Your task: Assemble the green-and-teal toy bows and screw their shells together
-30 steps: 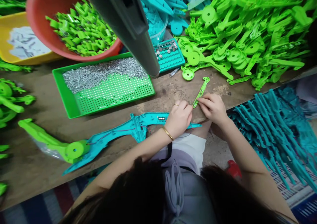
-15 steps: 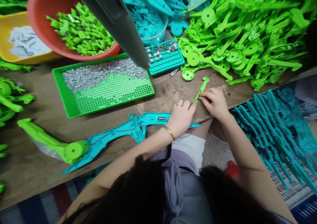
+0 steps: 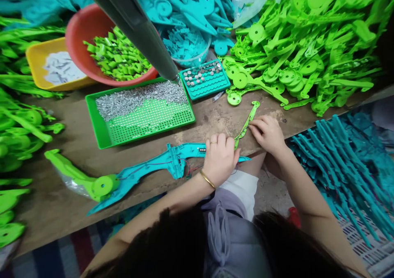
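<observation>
A narrow bright green plastic arm [image 3: 251, 113] with a round end lies slanted on the table, a thin dark wire [image 3: 245, 127] along it. My left hand [image 3: 219, 159], with a ring and a bracelet, is closed at the arm's lower end; its fingertips are partly hidden. My right hand [image 3: 268, 133] pinches at the arm's right side, where the wire meets the fingertips. Beneath my left hand lies a long teal plastic shell [image 3: 144, 167] with inner ribs, red wires and a row of button cells. A green part with a round hub [image 3: 103, 185] joins its left end.
A green perforated tray [image 3: 138, 124] holds many screws. Beside it a small teal tray [image 3: 205, 79] holds button cells. Behind stand a red bowl [image 3: 75, 36] and a yellow tub [image 3: 35, 73]. Green parts [image 3: 295, 64] heap up at right. A grey tool [image 3: 147, 36] hangs overhead. Teal shells [image 3: 335, 175] fill a crate.
My left hand has drawn back a little left and down, off the middle of the green arm. More wire now shows along the arm. The view has shifted slightly left.
</observation>
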`<state>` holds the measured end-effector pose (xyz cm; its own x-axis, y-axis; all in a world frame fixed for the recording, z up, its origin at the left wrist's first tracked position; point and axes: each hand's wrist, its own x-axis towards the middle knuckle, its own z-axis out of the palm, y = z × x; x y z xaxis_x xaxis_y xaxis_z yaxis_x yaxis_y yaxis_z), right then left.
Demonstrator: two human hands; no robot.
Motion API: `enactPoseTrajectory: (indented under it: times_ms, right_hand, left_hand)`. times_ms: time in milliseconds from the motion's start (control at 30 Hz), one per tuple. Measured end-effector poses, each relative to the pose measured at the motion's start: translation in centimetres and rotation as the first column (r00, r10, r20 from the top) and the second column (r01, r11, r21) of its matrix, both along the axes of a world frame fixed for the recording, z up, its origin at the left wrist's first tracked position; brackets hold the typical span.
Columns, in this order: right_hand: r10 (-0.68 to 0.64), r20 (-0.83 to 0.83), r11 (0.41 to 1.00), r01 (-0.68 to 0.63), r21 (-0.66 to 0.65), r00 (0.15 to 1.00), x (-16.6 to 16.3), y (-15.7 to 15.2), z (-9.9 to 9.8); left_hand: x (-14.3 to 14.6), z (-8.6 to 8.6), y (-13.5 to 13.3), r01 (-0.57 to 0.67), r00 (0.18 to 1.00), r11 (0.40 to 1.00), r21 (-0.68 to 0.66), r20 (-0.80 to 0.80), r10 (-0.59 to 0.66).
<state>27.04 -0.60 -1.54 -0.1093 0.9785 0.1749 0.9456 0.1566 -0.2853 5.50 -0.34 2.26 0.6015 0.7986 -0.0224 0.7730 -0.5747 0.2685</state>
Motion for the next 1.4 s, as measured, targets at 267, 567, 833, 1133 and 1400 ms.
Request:
enactPoseTrajectory:
  times_ms: [267, 567, 833, 1133, 1400]
  right_hand:
    - [0.128, -0.192, 0.991, -0.119, 0.058, 0.973, -2.8, -1.8, 1.4]
    - [0.193, -0.231, 0.981, -0.183, 0.062, 0.954, -3.2, -2.3, -0.3]
    - [0.186, -0.209, 0.983, -0.178, 0.054, 0.96, -3.3, -2.5, 0.2]
    - [0.128, -0.223, 0.989, -0.14, -0.041, 0.966, -3.3, -2.8, 0.3]
    - [0.141, -0.151, 0.989, -0.145, -0.016, 0.978, -3.6, -2.9, 0.6]
  left_hand:
    - [0.3, 0.0, 0.0, 0.01, 1.0, 0.999, -0.047, 0.013, -0.009]
    - [-0.8, 1.1, 0.4, 0.041, 0.998, 0.99, -0.134, 0.059, -0.033]
    - [-3.2, 1.1, -1.2, 0.064, 0.94, 0.95, -0.305, 0.338, 0.045]
    - [-7.9, 1.0, -0.8, 0.015, 0.956, 0.954, -0.299, 0.284, 0.074]
    - [-7.7, 1.0, 0.3, 0.151, 0.989, 0.988, 0.037, -0.004, -0.151]
